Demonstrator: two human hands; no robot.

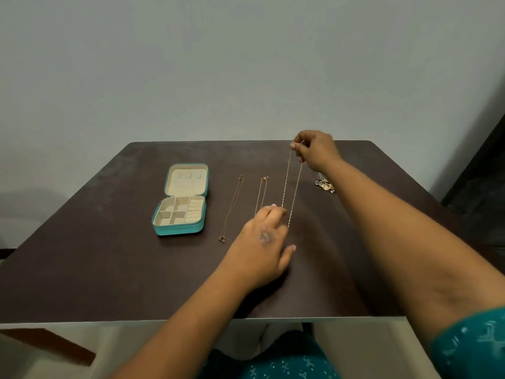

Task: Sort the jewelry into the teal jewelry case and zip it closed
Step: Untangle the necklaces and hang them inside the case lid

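Right hand (317, 151): raised over the far side of the table, thumb and fingers pinching the top of a long gold chain (292, 187).
Long gold chain: hangs as a stretched double strand from the right hand down toward the left hand.
Left hand (263, 242): low over the table, fingers curled at the chain's lower end; an actual grip on the strand cannot be confirmed.
Teal jewelry case (181, 201): lies open on the left part of the dark table (109, 255), lid flat toward the wall, cream compartments showing no contents.
Thin necklace (232, 209): laid out straight just right of the case.
Second necklace (261, 195): between the thin necklace and the held chain, lower end hidden by the left hand.
Jewelry heap (324, 183): beside the right wrist, pieces indistinct.
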